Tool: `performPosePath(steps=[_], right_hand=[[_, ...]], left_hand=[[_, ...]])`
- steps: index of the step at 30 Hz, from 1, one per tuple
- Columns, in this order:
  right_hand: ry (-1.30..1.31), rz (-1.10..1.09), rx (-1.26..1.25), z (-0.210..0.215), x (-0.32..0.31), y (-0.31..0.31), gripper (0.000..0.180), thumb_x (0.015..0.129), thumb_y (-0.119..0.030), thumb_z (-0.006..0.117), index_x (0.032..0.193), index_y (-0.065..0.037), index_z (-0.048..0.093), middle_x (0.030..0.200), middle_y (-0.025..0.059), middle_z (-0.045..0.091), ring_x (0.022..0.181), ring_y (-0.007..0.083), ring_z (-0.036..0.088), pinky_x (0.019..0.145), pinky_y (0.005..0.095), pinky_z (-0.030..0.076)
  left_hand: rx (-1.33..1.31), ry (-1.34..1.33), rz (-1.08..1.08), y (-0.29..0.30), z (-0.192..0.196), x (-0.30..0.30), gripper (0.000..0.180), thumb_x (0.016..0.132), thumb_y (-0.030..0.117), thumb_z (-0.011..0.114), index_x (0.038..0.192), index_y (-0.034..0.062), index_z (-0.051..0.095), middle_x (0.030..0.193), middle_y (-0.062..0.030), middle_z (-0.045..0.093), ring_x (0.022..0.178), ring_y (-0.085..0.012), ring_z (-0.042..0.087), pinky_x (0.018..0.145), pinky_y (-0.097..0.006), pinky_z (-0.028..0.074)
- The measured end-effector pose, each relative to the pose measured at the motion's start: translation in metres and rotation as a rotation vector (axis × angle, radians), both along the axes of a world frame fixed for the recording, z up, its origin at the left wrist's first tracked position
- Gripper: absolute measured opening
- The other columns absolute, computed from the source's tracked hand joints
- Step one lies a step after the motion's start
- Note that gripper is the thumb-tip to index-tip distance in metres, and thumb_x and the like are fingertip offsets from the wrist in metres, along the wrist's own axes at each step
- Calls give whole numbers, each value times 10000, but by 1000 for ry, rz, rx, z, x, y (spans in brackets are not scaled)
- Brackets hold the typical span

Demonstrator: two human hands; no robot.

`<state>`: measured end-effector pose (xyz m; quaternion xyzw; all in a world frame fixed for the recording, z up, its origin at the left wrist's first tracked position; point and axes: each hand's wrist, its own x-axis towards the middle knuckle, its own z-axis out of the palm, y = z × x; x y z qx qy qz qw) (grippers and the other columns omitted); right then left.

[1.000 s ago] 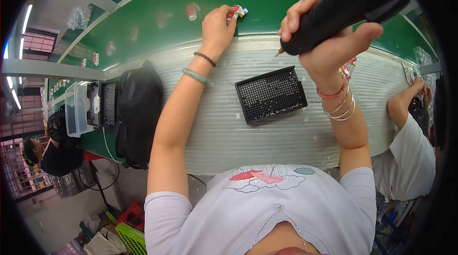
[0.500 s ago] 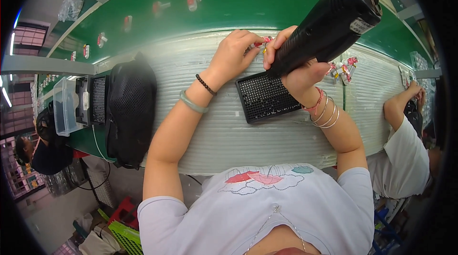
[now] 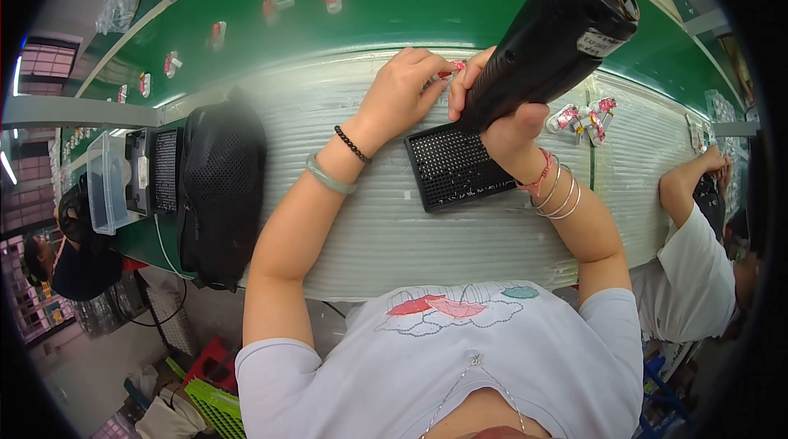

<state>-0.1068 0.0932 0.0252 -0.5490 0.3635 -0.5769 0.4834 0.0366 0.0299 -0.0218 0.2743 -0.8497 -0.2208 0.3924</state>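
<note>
My right hand (image 3: 513,139) is wrapped round a large black corded electric screwdriver (image 3: 542,45), which leans with its cord end up and to the right. Its tip is hidden behind the tool and my fingers. My left hand (image 3: 404,86) pinches a small red-and-white part (image 3: 451,70) against the bench, right beside the screwdriver's lower end; most of the part is covered by fingers. Below both hands lies a black perforated tray (image 3: 451,172) with small pale bits scattered over its grid, partly hidden by my right hand.
Several red-and-white parts (image 3: 597,123) lie right of the screwdriver. More stand along the green belt (image 3: 410,4) ahead. A black bag-like object (image 3: 222,193) and a clear plastic bin (image 3: 105,185) sit on the left. A co-worker's arm (image 3: 681,180) reaches in at the right.
The screwdriver's top has tipped slightly left, and my right hand has shifted a little left with it. My left hand keeps its pinch on the part.
</note>
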Motion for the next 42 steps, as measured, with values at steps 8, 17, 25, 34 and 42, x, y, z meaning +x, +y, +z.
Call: performPosePath(steps=[8, 17, 25, 34, 42], right_hand=[[-25, -11, 2, 0, -1, -1, 925, 574, -897, 408, 865, -20, 450, 664, 57, 481, 550, 142, 512, 487, 248, 427], [32, -30, 3, 4, 3, -1, 963, 546, -920, 385, 858, -11, 456, 634, 71, 496, 537, 145, 509, 483, 248, 427], [-85, -157, -191, 46, -27, -36, 1008, 565, -939, 239, 833, 6, 465, 594, 93, 504, 517, 180, 527, 470, 272, 448], [-34, -246, -111, 7, -28, -56, 969, 563, -939, 284, 832, -29, 480, 627, 84, 527, 548, 166, 527, 502, 265, 434], [-69, -228, -214, 1, -24, -63, 839, 680, -828, 377, 771, -6, 516, 586, 69, 533, 507, 133, 530, 464, 241, 422]], left_hand=[[5, -19, -11, -1, -3, 2, 167, 736, 33, 622, 902, 51, 625, 794, -96, 602, 790, -285, 554, 702, -369, 472], [28, -35, -20, -2, 1, 2, 166, 735, 30, 622, 900, 43, 629, 805, -104, 605, 795, -289, 554, 708, -369, 474], [81, -6, -66, 1, 3, -2, 194, 739, 9, 626, 928, 50, 633, 833, -99, 612, 809, -277, 561, 716, -357, 475], [48, -37, -64, 0, 3, -2, 230, 743, 11, 630, 968, 59, 641, 855, -97, 610, 814, -274, 563, 717, -359, 477], [45, -57, -66, -1, 4, -1, 233, 748, 15, 628, 976, 60, 640, 866, -98, 612, 818, -276, 562, 721, -357, 478]])
